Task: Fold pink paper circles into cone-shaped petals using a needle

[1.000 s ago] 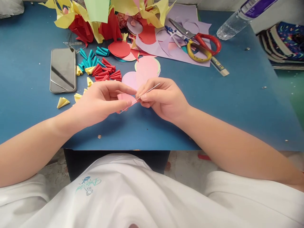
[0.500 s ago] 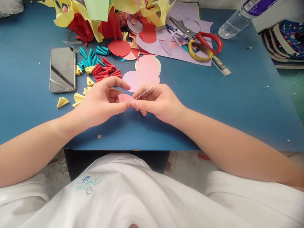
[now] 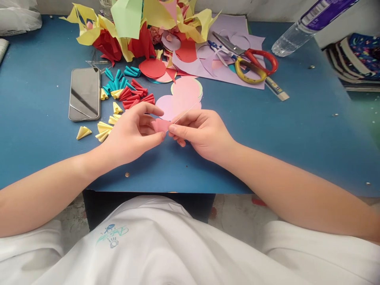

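A small curled piece of pink paper (image 3: 160,125) is between my two hands, above the near part of the table. My left hand (image 3: 132,132) curves around its left side, with thumb and fingers bent about it. At the paper's right edge, my right hand (image 3: 203,128) pinches with thumb and forefinger, holding the paper together with a thin white stick (image 3: 187,111). The stick slants up to the right across the right fingers. Just beyond the hands lie pale pink paper circles (image 3: 185,93) in a pile. Rolled yellow paper cones (image 3: 103,130) are beside my left hand.
Red cones (image 3: 135,95), teal cones (image 3: 117,81) and a phone (image 3: 85,94) lie to the left. Scissors (image 3: 252,63) rest on cut purple paper (image 3: 190,59). A box cutter blade-like strip (image 3: 276,88), a bottle (image 3: 297,35) and crumpled yellow paper (image 3: 86,23) are farther back.
The whole view has shifted slightly, so everything appears lower and a little to the right. My left thumb has drawn slightly back from the right fingertips; the pink paper stays between the hands.
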`<action>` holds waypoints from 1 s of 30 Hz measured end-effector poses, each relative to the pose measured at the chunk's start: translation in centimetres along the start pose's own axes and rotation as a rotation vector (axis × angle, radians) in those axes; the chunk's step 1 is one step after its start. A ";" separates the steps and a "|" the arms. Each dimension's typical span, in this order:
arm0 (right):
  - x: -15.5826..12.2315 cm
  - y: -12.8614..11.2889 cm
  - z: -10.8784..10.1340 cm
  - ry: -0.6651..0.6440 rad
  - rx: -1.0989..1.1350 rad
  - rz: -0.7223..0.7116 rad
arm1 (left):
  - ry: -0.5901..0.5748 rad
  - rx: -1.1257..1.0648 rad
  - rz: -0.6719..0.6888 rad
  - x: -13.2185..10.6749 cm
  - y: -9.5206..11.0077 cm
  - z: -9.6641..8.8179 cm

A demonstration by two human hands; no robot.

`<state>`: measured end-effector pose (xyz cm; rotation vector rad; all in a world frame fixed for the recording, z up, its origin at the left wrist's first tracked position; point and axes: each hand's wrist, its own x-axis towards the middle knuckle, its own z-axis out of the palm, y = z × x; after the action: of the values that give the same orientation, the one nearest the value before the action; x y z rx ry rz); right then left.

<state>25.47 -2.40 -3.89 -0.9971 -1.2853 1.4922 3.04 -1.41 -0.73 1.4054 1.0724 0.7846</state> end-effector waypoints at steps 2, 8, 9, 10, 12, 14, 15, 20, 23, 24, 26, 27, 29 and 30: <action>-0.1 0.0 0.1 0.010 0.012 -0.008 | 0.020 -0.024 -0.005 -0.1 0.1 0.1; 0.0 0.1 0.1 -0.034 0.007 -0.113 | 0.034 -0.162 -0.118 -0.1 0.9 0.2; 0.1 0.1 0.1 -0.043 -0.001 -0.134 | 0.020 -0.197 -0.141 0.0 0.9 0.2; 0.1 0.2 0.1 -0.050 -0.010 -0.149 | 0.002 -0.231 -0.164 0.0 1.0 0.1; 0.1 0.3 0.1 -0.047 -0.025 -0.173 | -0.021 -0.282 -0.193 0.0 0.9 0.1; 0.0 0.5 0.1 0.000 -0.044 -0.205 | -0.030 -0.318 -0.212 0.1 0.8 0.0; -0.1 0.5 0.1 0.038 -0.054 -0.228 | -0.031 -0.333 -0.221 0.1 0.7 -0.1; -0.6 0.7 0.1 0.137 -0.049 -0.352 | -0.015 -0.334 -0.250 0.1 0.5 -0.1; -0.8 0.6 0.0 0.119 -0.033 -0.389 | 0.007 -0.303 -0.234 0.1 0.5 0.0; -0.8 0.6 0.0 0.110 -0.033 -0.372 | 0.010 -0.295 -0.233 0.1 0.5 0.0; -0.8 0.5 0.0 0.104 -0.019 -0.333 | 0.003 -0.285 -0.237 0.0 0.6 -0.1; -0.8 0.4 0.1 0.104 -0.007 -0.313 | -0.008 -0.281 -0.234 0.0 0.6 -0.1; -0.7 0.1 0.1 0.117 0.031 -0.285 | -0.033 -0.271 -0.210 0.0 0.8 -0.1; -0.6 0.0 0.2 0.126 0.046 -0.262 | -0.045 -0.268 -0.196 -0.1 0.8 -0.1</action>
<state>25.45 -3.03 -3.84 -0.8430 -1.2336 1.2345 3.06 -1.37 0.10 1.0699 1.0119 0.7205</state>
